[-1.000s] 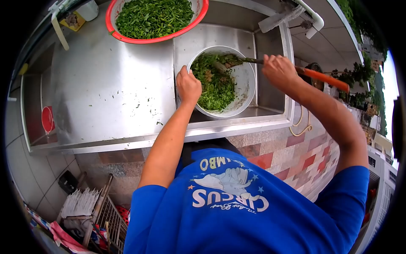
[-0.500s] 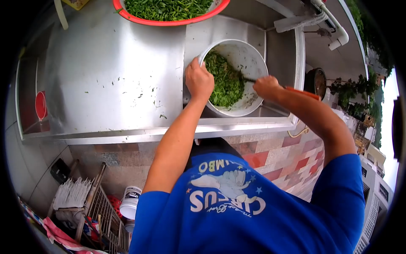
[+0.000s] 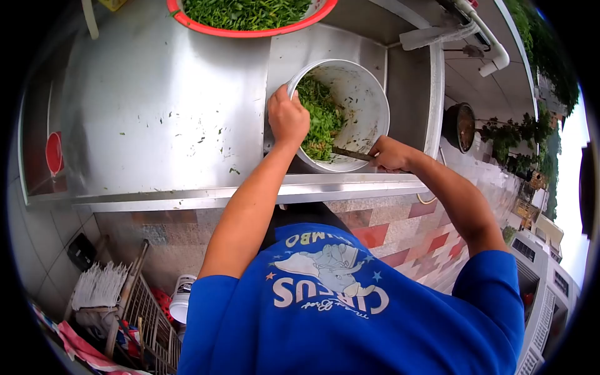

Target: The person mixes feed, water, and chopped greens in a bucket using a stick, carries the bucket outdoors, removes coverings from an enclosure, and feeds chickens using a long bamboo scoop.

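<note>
A white bucket stands tilted in the sink at the right end of the steel counter, with chopped green leaves heaped on its left side. My left hand is closed over the bucket's left rim. In my right hand, at the bucket's lower right rim, is a long tool with a dark shaft. The shaft reaches over the rim into the leaves, which hide its far end, so its exact kind cannot be made out. Bits of leaf cling to the bucket's inner wall.
A red-rimmed basin full of chopped greens sits at the counter's back. Leaf scraps lie scattered on the steel counter. A red cup-like container is at the far left. A metal rack stands below left, and a white pipe is at upper right.
My right hand has moved down along the bucket's rim, swinging the tool toward the near side. The leaves have shifted, baring more of the inner wall. My left hand stays on the rim.
</note>
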Motion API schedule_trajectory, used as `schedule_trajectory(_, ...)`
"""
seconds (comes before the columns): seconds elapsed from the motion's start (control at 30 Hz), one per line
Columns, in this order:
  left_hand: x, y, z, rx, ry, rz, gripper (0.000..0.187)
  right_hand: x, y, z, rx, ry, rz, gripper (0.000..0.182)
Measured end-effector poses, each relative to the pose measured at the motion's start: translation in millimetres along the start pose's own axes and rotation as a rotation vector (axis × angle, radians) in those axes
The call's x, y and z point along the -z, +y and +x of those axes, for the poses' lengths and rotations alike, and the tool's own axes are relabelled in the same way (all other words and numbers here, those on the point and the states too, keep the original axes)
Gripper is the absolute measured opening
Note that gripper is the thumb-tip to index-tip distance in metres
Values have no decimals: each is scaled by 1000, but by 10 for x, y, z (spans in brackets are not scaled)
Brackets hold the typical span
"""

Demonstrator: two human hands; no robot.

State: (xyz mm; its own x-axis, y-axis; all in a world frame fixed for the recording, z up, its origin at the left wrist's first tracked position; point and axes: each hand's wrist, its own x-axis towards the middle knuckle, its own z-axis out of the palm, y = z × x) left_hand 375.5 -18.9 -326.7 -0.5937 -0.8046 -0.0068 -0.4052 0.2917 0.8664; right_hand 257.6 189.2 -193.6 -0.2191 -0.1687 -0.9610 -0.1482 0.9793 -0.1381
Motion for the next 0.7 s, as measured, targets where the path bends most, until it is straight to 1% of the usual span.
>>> schedule_trajectory(0.03, 10, 17, 1, -6, 5, 5, 32, -10, 28, -123, -1, 1, 107, 15)
schedule_trajectory(0.17, 33, 9, 3, -7, -15, -27, 32, -34, 142, -416, 10, 20, 318, 15)
schedule_trajectory(0.2, 38, 11, 13, -9, -19, -26, 32, -24, 196, -461, 28, 29, 338, 19)
schedule_trajectory(0.3, 24, 10, -2, 4, -10, -21, 32, 26, 290, -646, 9, 141, 437, 23)
schedule_trajectory(0.33, 11, 1, 4, 5, -1, -25, 32, 84, 355, -646, -1, 174, 335, 25)
schedule_trajectory(0.43, 4, -16, 0, -3, 11, -14, 30, 157, 450, -733, 257, 493, -258, 26)
schedule_trajectory(0.47, -2, -17, 6, 7, 9, -15, 29, 200, 446, -799, 179, 528, -314, 23)
schedule_trajectory(0.57, 3, 37, 25, 27, 9, 19, 27, 338, 482, -845, 251, 792, -586, 17)
schedule_trajectory(0.6, 12, 41, 5, 37, 7, 39, 27, 465, 503, -831, 276, 756, -657, 15)
schedule_trajectory(0.7, -27, -29, 9, -8, 53, 114, 27, 709, 461, -717, 329, 829, -933, 19)
